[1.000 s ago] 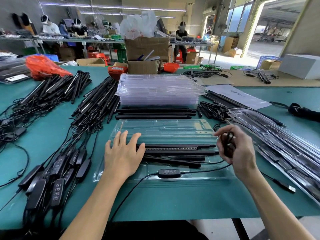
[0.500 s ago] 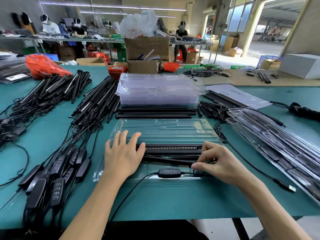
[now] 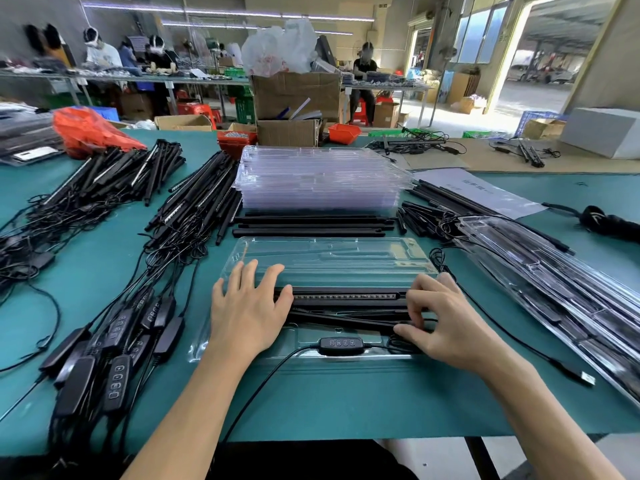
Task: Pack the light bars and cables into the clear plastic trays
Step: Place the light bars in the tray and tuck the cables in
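Note:
An open clear plastic tray (image 3: pixel 329 258) lies on the green table in front of me. Black light bars (image 3: pixel 346 299) lie across its near half. My left hand (image 3: pixel 247 310) rests flat with spread fingers on the left ends of the bars. My right hand (image 3: pixel 446 323) is at the tray's right end, its thumb and fingers pinching the black cable (image 3: pixel 398 341) down beside the bars. An inline controller (image 3: pixel 341 345) with buttons lies along the tray's front edge. The cable's USB plug (image 3: pixel 585 377) trails on the table to the right.
A stack of empty clear trays (image 3: pixel 322 178) stands behind the open one, with loose black bars (image 3: pixel 311 226) in between. Heaps of bars with cables and controllers (image 3: pixel 114 344) cover the left side. Filled trays (image 3: pixel 554 292) lie at the right. Cardboard boxes (image 3: pixel 294 95) stand at the back.
My right hand came down from above the tray's right end, where it held a coiled cable, and now pinches the cable at the tray's right end. The left hand has stayed put.

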`<state>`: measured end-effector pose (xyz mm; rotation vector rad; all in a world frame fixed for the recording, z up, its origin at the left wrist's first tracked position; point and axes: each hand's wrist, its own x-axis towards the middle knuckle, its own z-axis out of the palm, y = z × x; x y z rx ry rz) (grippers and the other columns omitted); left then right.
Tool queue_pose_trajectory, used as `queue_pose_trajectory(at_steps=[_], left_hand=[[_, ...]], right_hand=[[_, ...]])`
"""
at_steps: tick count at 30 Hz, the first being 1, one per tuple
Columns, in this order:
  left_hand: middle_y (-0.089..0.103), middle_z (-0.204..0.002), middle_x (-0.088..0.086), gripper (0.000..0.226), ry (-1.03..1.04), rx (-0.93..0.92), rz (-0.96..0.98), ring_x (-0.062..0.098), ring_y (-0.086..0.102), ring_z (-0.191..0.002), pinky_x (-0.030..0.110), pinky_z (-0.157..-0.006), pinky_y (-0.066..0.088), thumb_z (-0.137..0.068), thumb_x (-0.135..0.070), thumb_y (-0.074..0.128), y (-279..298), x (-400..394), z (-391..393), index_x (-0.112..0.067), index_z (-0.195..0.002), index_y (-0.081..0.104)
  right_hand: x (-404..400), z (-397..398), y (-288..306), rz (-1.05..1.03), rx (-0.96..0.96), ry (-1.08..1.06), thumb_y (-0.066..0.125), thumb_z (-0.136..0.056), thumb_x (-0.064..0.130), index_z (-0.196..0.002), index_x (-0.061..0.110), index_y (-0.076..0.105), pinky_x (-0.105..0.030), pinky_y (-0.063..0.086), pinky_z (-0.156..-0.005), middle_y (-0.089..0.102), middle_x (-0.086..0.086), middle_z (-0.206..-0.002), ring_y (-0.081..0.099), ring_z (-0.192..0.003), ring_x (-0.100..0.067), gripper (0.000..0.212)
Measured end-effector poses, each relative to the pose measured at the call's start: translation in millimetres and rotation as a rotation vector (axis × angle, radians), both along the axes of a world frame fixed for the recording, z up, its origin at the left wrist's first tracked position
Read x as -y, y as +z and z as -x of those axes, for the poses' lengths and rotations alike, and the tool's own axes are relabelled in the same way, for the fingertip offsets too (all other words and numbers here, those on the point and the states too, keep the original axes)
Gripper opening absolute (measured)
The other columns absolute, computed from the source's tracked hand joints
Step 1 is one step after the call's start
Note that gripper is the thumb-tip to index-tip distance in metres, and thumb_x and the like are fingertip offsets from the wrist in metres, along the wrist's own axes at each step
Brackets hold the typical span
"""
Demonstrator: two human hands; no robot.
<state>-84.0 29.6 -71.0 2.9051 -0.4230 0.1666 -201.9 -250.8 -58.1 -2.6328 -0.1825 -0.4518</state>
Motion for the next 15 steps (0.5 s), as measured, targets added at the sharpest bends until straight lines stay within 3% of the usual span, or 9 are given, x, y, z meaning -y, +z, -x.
queue_pose_trajectory(at_steps=[3,5,9,15], left_hand=[[0.018,-0.165,0.003,0.052,0.003,0.011,0.009,0.021,0.006,-0.153,0.05,-0.122,0.01,-0.1,-0.057,0.017,-0.7,0.3,0.4,-0.043,-0.15,0.023],[0.017,-0.165,0.002,0.052,0.009,0.011,0.012,0.02,0.006,-0.153,0.05,-0.123,0.01,-0.101,-0.056,0.017,-0.5,0.3,0.3,-0.043,-0.151,0.023],[0.015,-0.166,0.002,0.052,0.012,-0.002,0.008,0.02,0.005,-0.154,0.049,-0.123,0.008,-0.102,-0.055,0.014,0.4,0.4,1.7,-0.042,-0.152,0.022],[0.013,-0.167,0.002,0.055,0.008,-0.006,-0.019,0.021,0.004,-0.154,0.05,-0.123,0.008,-0.102,-0.057,0.015,1.4,0.7,1.4,-0.039,-0.154,0.019]], right_hand=[[7.3,-0.9,6.0,-0.021,-0.056,-0.018,0.086,-0.074,0.041,-0.057,0.022,0.045,-0.023,0.039,-0.066,0.05,0.008,-0.062,0.045,-0.068,-0.009,0.048],[7.1,-1.9,5.6,0.043,-0.139,-0.046,0.077,-0.08,0.05,-0.059,0.019,0.045,-0.029,0.04,-0.058,0.05,0.005,-0.056,0.044,-0.056,-0.011,0.049],[4.5,1.1,-2.4,0.141,-0.126,-0.075,0.05,-0.079,0.075,-0.066,0.02,0.044,-0.028,0.041,-0.054,0.053,0.003,-0.059,0.05,-0.059,-0.013,0.057],[3.1,-1.2,-1.2,0.042,-0.166,-0.078,0.047,-0.055,0.099,-0.069,0.024,0.045,-0.023,0.033,-0.049,0.051,0.014,-0.057,0.041,-0.053,-0.009,0.077]])
